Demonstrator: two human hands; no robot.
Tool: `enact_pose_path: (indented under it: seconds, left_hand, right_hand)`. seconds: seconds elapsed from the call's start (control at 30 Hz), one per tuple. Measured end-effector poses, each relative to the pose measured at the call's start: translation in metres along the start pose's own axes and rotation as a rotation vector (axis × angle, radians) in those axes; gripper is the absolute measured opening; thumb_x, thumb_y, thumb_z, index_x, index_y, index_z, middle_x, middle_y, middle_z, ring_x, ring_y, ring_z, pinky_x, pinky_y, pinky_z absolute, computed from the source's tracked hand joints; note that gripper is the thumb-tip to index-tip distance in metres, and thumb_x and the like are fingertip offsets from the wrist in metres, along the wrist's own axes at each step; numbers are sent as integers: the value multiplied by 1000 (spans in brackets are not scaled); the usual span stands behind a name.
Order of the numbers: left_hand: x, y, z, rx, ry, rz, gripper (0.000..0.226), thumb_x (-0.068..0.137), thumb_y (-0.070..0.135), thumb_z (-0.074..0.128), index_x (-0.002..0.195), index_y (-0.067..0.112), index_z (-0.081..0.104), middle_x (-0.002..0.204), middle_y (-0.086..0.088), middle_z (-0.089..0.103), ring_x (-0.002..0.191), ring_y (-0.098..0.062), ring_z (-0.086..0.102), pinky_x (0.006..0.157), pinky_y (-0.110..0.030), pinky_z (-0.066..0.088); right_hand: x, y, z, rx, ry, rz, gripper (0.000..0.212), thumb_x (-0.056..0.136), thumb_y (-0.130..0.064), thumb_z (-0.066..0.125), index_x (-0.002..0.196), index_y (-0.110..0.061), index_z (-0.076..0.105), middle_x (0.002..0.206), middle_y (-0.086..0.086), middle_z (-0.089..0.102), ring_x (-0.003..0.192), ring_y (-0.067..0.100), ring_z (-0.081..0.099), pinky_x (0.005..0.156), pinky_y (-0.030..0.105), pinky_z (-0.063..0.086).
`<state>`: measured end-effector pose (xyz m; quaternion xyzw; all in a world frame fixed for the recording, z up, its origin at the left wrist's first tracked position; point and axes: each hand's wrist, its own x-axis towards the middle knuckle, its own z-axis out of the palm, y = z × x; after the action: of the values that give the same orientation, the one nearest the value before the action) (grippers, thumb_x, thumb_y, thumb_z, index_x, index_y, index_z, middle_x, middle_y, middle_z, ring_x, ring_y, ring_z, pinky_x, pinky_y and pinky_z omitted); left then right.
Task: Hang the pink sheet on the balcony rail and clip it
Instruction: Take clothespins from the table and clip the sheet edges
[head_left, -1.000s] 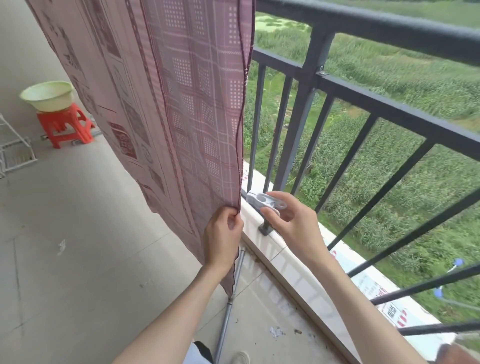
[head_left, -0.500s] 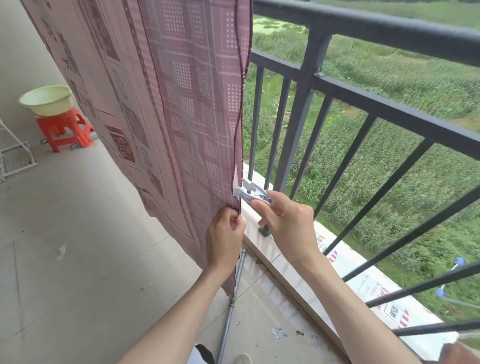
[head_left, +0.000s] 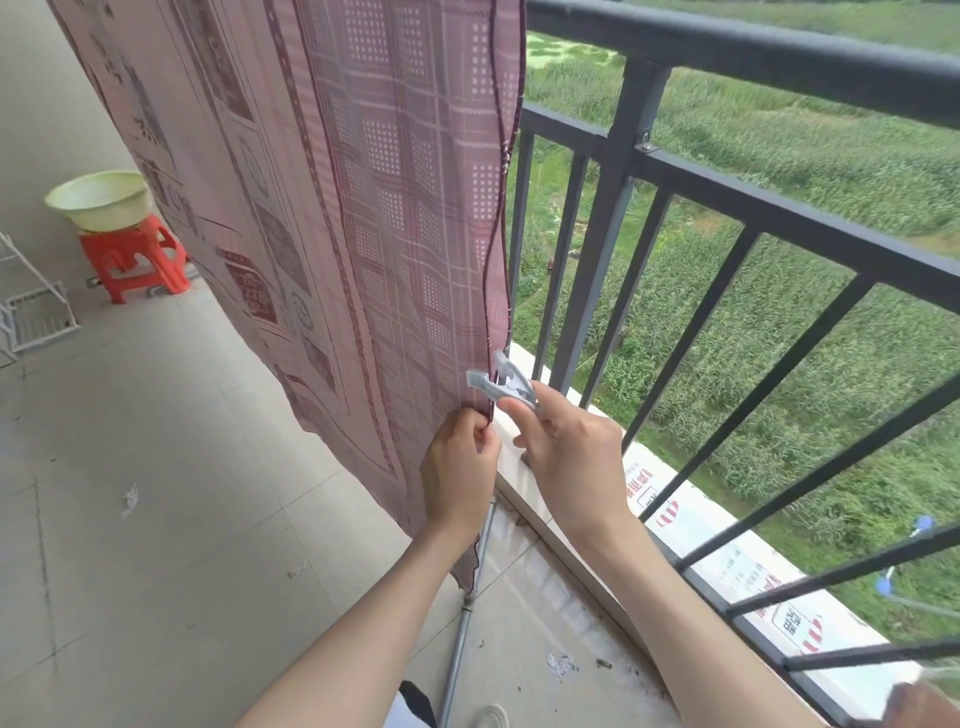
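Note:
The pink patterned sheet (head_left: 332, 218) hangs down from the top of the dark balcony rail (head_left: 769, 57), draped on the balcony side. My left hand (head_left: 460, 467) pinches the sheet's right edge low down. My right hand (head_left: 566, 447) pinches a pale grey plastic clip (head_left: 501, 384), whose jaws sit over that same edge just above my left hand. Whether the jaws have bitten onto the cloth I cannot tell.
A red plastic stool (head_left: 137, 260) carrying a pale green basin (head_left: 98, 200) stands at the far left, beside a white wire rack (head_left: 31, 312). A metal pole (head_left: 467, 613) lies on the tiled floor below the sheet. Vertical rail bars and a low white ledge (head_left: 550, 499) run along the right.
My right hand lifted the clip from near the ledge and carried it left onto the sheet's edge. My left hand kept its hold on the edge and shifted slightly.

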<state>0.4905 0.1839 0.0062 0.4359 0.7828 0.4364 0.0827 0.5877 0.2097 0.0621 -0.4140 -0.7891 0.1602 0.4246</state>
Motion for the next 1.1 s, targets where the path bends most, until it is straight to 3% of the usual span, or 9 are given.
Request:
enact_pose_path:
  seconds: [0.4,0.6,0.73,0.87,0.97,1.1]
  left_hand:
    - [-2,0,1,-2,-9,-2,5,84,12,57,79,10,56,79,-7,64,76,-29,59,64,-36,43]
    - [-1,-3,-1,-1,-18,3,6,84,13,58,79,9,57,79,-5,65,76,-28,60,65,-37,45]
    - [-2,-5,-4,10,-24,-2,5,83,12,59,80,8,58,78,-6,66,76,-28,61,64,-37,45]
    - [-5,-11,-10,72,-93,55,8,86,18,56,89,11,58,89,-4,65,87,-26,60,68,-36,45]
    - [-17,-21,-14,104,-264,128,22,87,26,56,105,14,54,105,-2,62,100,-23,56,82,-39,46]
    - [-38,-44,-18,222,-480,350,43,88,29,54,127,12,46,129,-6,50,120,-25,47,96,-37,40]
  right_hand:
    - [5,1,0,66,38,90,52,86,-51,42,70,-3,56,50,16,60,44,37,55,46,42,48]
    - [8,-4,6,41,36,111,38,82,-39,60,79,-1,63,56,11,65,50,32,62,51,39,52]
    - [8,-13,2,14,1,150,34,82,-32,68,102,-4,65,77,6,70,69,23,66,67,35,54]
    - [3,-13,-6,22,-99,202,58,82,-48,60,128,-13,53,115,4,67,101,20,62,85,29,45]
    - [-11,-8,-13,-15,-143,210,69,84,-57,49,139,-18,40,129,2,58,119,18,51,96,28,37]
    - [-53,11,-23,-198,-159,252,64,91,-46,48,144,-15,30,144,4,44,132,21,40,109,38,33]
